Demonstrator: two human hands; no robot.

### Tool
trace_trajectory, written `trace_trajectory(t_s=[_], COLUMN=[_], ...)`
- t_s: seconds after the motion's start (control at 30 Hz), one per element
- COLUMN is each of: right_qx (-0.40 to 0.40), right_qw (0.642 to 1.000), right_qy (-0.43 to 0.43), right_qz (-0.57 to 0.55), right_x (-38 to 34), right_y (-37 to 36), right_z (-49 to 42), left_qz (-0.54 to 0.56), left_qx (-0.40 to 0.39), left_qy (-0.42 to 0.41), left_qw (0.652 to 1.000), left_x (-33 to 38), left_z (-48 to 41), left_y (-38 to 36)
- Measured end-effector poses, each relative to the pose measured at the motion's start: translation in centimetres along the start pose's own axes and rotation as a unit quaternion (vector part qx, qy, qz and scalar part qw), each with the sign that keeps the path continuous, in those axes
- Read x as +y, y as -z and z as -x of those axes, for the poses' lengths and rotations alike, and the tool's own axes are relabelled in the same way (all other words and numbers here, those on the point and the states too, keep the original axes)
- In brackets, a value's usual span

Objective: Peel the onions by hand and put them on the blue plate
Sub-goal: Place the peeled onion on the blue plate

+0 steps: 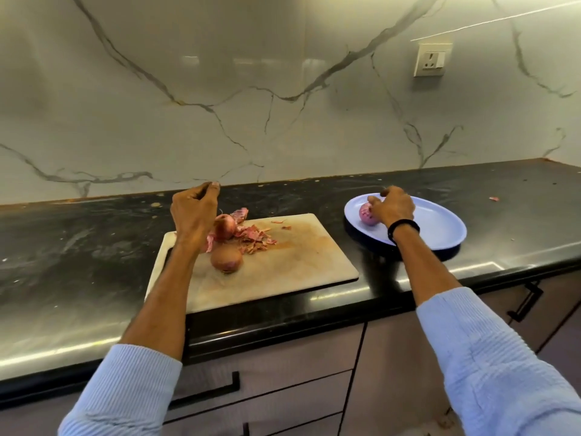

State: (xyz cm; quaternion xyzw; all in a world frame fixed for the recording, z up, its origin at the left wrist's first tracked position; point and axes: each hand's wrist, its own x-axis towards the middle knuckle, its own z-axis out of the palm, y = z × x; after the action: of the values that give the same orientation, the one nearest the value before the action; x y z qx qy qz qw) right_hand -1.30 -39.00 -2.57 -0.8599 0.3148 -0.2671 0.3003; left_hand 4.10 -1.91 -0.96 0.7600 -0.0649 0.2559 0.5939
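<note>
A peeled onion (367,214) is held by the right hand (393,206) on the near-left part of the blue plate (440,228), the fingers curled over the onion's top and side; a black band (403,229) is worn at that wrist. The left hand (195,212) is raised over the far-left corner of the cutting board (283,265), its fingers loosely curled and nothing seen in them. Just right of that hand an onion with loosened skin (224,228) is seen, and nearer the person than the hand an unpeeled onion (226,261) is set on the board. A heap of peelings (254,237) is spread to the right of the left hand, between the two hands. Board and plate are carried by the black countertop (78,247).
</note>
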Motion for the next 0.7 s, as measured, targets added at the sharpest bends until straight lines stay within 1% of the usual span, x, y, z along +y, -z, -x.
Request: trace_trajectory(t_s=[0.07, 0.13, 0.2, 0.27, 0.37, 0.43, 0.53, 0.6, 0.7], right_qx=[0.037, 0.036, -0.015, -0.088, -0.206, -0.267, -0.325, -0.356, -0.367], right_qw=[0.999, 0.995, 0.987, 0.974, 0.939, 0.913, 0.88, 0.862, 0.858], right_qy=[0.029, 0.086, 0.139, 0.188, 0.265, 0.306, 0.346, 0.358, 0.355], right_qz=[-0.013, -0.043, -0.074, -0.092, -0.077, -0.049, 0.003, 0.042, 0.06], right_x=[-1.3, -3.7, -6.7, -9.7, -13.6, -15.9, -18.2, -18.9, -19.0], right_y=[0.0, -0.2, -1.1, -2.3, -4.9, -6.7, -9.0, -10.3, -11.5], right_z=[0.7, 2.1, 4.0, 6.1, 8.7, 10.3, 11.9, 12.4, 12.7], left_qz=[0.013, 0.024, 0.034, 0.047, 0.095, 0.124, 0.169, 0.177, 0.179], left_qx=[0.008, 0.014, 0.022, 0.026, 0.03, 0.044, 0.074, 0.088, 0.089], left_qy=[0.019, 0.036, 0.048, 0.067, 0.11, 0.137, 0.169, 0.179, 0.187], left_qw=[1.0, 0.999, 0.998, 0.996, 0.989, 0.982, 0.968, 0.964, 0.962], left_x=[-0.1, 0.0, 0.1, 0.0, -0.1, -0.1, 0.2, 0.2, 0.2], left_z=[-0.2, -0.3, -0.5, -0.6, -0.8, -1.0, -1.0, -1.0, -0.9], left_y=[0.2, 0.4, 0.5, 0.8, 1.1, 1.4, 1.8, 2.0, 2.0])
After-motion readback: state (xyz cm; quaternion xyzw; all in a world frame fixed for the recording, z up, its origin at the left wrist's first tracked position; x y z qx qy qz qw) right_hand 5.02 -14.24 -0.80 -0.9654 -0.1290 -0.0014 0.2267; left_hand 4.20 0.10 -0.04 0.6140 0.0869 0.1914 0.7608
